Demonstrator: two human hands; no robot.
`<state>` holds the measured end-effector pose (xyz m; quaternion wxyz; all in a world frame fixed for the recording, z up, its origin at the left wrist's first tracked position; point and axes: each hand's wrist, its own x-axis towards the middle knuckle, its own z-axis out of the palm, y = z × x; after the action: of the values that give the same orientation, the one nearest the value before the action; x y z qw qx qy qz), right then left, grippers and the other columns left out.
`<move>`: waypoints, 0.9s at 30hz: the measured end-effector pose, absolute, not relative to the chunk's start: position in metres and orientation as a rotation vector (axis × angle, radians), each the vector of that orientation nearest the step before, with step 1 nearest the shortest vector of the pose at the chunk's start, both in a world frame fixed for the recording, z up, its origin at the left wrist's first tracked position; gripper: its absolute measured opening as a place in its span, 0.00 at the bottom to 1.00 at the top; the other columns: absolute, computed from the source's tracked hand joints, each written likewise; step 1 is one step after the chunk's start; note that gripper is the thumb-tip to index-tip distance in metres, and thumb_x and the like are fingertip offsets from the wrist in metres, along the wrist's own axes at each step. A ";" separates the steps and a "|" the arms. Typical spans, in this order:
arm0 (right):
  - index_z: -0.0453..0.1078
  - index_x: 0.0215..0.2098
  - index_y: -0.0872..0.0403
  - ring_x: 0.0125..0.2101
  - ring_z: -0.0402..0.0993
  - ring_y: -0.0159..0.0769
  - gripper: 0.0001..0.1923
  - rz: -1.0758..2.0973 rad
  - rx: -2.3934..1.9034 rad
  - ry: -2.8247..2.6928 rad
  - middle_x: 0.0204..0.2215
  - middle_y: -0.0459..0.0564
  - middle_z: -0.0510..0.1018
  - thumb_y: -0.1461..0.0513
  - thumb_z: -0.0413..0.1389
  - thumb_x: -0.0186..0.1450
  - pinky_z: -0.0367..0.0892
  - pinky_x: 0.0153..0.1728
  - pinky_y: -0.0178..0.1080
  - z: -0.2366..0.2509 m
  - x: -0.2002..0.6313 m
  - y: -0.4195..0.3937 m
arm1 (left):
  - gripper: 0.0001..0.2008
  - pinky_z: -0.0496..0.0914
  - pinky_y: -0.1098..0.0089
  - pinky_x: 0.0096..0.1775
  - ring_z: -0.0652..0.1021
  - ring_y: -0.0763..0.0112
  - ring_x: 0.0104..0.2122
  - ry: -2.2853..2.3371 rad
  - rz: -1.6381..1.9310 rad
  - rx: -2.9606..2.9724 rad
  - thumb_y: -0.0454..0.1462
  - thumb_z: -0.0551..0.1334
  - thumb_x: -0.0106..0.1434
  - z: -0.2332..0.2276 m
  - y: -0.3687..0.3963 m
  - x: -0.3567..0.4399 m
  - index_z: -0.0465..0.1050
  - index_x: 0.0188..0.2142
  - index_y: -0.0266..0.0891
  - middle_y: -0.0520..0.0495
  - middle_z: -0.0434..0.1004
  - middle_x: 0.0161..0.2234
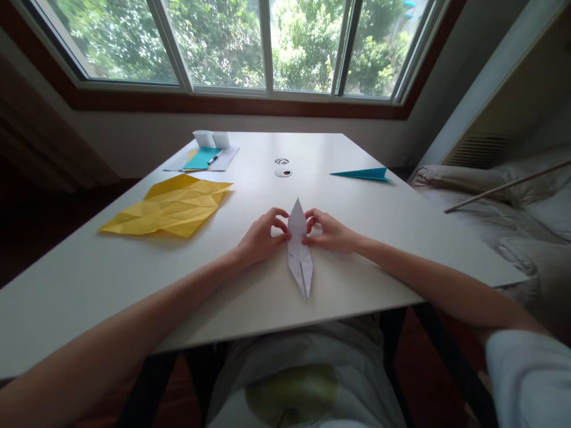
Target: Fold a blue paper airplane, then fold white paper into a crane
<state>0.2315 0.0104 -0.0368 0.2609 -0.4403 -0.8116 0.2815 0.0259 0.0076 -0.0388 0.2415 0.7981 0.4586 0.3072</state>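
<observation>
A white folded paper point(298, 244), long and narrow with pointed ends, stands out in front of me near the table's front edge. Its far end comes to a single point, while a slit splits the near end in two. My left hand point(266, 235) pinches its left edge between thumb and fingers. On the opposite edge, my right hand point(329, 232) grips the paper the same way, thumb nearest me. The fingertips partly cover both sides of the paper.
A creased yellow sheet point(173, 208) lies to the left on the white table point(250, 303). Behind it are a teal paper point(203, 158), a pen point(215, 157) and white box-like pieces point(212, 139). Two round cable holes point(283, 172) and a blue folded paper point(363, 173) are farther back.
</observation>
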 end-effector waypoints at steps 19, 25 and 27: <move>0.68 0.29 0.53 0.33 0.70 0.33 0.01 0.437 -0.892 -2.400 0.29 0.45 0.76 0.65 0.55 0.58 0.59 0.42 0.39 -0.033 0.233 0.009 | 0.05 0.64 0.67 0.41 0.71 0.66 0.38 1.052 0.743 2.621 0.37 0.59 0.58 -0.033 0.005 0.020 0.72 0.28 0.40 0.49 0.75 0.30; 0.70 0.35 0.52 0.38 0.69 0.35 0.06 0.189 -0.733 -2.559 0.33 0.47 0.76 0.65 0.52 0.61 0.50 0.52 0.45 -0.032 0.238 0.008 | 0.07 0.62 0.67 0.44 0.71 0.67 0.40 0.862 0.655 2.758 0.34 0.54 0.62 -0.033 0.006 0.018 0.72 0.35 0.41 0.48 0.76 0.35; 0.71 0.36 0.52 0.39 0.69 0.35 0.07 0.127 -0.657 -2.605 0.34 0.48 0.77 0.65 0.51 0.62 0.52 0.50 0.43 -0.031 0.239 0.008 | 0.09 0.63 0.68 0.43 0.72 0.68 0.39 0.798 0.629 2.774 0.33 0.53 0.62 -0.032 0.007 0.016 0.72 0.35 0.40 0.48 0.76 0.35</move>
<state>0.2394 0.0082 -0.0312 0.2243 -0.2379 -0.9439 0.0461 0.0163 0.0073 -0.0324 0.0936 0.9348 0.2691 0.2120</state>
